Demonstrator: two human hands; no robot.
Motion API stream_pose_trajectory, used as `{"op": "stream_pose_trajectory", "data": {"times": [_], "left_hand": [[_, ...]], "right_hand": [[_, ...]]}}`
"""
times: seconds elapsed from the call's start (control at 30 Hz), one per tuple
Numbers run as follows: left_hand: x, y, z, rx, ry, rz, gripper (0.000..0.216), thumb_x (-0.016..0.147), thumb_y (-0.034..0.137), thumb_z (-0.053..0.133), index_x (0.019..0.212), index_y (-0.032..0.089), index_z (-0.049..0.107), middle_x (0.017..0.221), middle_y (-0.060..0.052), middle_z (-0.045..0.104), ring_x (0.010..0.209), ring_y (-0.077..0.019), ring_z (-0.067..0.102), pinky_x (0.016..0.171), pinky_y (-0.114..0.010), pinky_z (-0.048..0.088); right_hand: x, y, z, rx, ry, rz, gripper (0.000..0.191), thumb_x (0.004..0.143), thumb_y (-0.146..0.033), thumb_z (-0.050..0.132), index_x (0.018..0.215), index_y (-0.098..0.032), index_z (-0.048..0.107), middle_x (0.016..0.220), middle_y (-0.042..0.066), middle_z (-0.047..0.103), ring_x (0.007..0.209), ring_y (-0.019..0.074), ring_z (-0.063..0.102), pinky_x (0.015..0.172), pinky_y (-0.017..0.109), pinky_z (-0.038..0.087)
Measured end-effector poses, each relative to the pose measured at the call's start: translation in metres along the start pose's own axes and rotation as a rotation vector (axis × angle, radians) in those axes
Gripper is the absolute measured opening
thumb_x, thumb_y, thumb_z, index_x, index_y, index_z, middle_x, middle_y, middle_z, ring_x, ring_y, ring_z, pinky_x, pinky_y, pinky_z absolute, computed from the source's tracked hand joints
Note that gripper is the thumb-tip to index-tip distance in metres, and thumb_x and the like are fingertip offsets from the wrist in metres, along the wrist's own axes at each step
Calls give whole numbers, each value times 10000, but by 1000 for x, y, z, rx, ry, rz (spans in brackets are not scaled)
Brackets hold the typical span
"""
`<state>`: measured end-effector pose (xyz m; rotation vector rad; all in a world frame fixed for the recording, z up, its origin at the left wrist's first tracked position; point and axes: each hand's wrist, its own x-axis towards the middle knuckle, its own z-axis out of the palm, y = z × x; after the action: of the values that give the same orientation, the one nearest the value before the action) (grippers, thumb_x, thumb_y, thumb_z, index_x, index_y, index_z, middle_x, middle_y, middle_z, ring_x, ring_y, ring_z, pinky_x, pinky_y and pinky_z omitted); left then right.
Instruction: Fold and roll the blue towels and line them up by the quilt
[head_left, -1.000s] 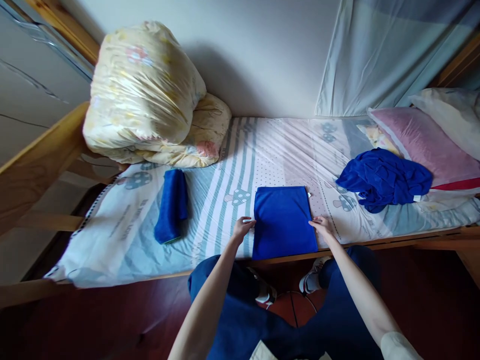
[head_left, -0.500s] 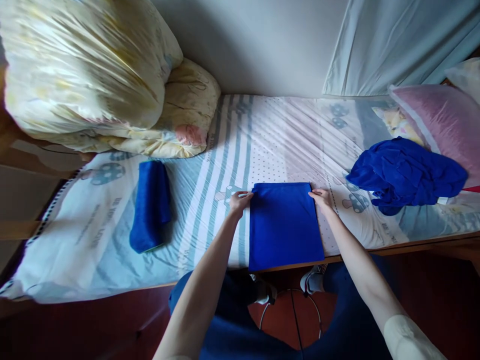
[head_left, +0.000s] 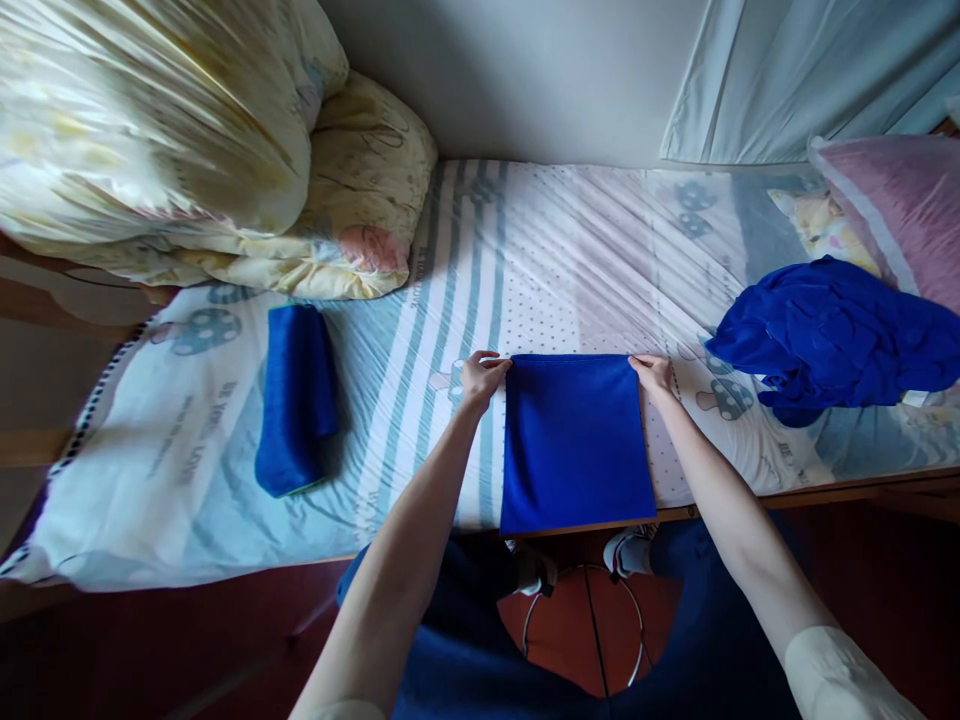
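Observation:
A flat, folded blue towel (head_left: 576,440) lies on the bed sheet (head_left: 525,270) at the near edge. My left hand (head_left: 482,377) pinches its far left corner, fingers closed on the cloth. My right hand (head_left: 654,375) grips the far right corner the same way. To the left lies a blue towel folded into a thick bundle (head_left: 295,398). A crumpled heap of blue cloth (head_left: 832,338) sits at the right, partly on a pink pillow (head_left: 900,200).
A bulky yellow quilt (head_left: 180,150) fills the bed's left end. A pale curtain (head_left: 795,70) hangs at the back right. The wooden bed rail (head_left: 862,490) runs along the near edge. My legs and shoes stand on the red floor (head_left: 187,650) below.
Both hands slid from the towel's middle sides up to its far corners. The view has shifted forward and left over the bed.

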<state>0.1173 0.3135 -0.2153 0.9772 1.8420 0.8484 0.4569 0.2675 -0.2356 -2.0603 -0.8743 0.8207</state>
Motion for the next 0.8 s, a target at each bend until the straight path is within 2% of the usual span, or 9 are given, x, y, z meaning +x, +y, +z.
{"op": "stream_pose_trajectory", "data": {"times": [0.17,0.3,0.4,0.53,0.7,0.8], "left_hand": [[6,10,6,16,18,0,260,643,244,773,867,204,650,832,-51,788,831,-212,737,802,-319,558],[9,13,10,92,0,9,216,675,229,747,861,201,641,854,-58,788,801,-205,729,785,-320,563],[10,15,11,202,-64,97,209,684,185,723,877,201,644,914,-63,795,828,-202,725,833,-327,561],[11,16,10,371,-130,270,232,686,145,699,909,204,677,966,-55,794,874,-204,718,922,-339,543],[27,19,6,545,-210,335,91,713,146,659,777,206,685,856,-57,765,897,-237,718,923,-345,538],[36,22,3,603,-182,369,113,741,145,631,810,191,707,889,-82,751,918,-254,716,927,-356,536]], "right_hand": [[6,-6,-2,-19,0,10,305,758,-362,767,963,-144,827,887,88,813,859,265,768,855,375,611],[10,-6,0,-87,-15,-12,292,790,-364,731,978,-158,818,904,75,813,871,251,765,864,377,607],[13,-7,3,-179,-60,-58,226,795,-326,734,938,-170,813,919,73,810,911,242,761,910,368,587],[16,-13,6,-248,-155,-54,222,787,-237,752,993,-163,790,962,74,803,891,206,757,899,329,581],[26,-29,2,-391,-292,-9,146,817,-267,754,915,-161,776,885,49,788,870,216,748,845,310,578],[27,-42,3,-487,-284,-66,156,867,-293,717,940,-165,766,939,66,785,930,233,740,891,337,573]]}}
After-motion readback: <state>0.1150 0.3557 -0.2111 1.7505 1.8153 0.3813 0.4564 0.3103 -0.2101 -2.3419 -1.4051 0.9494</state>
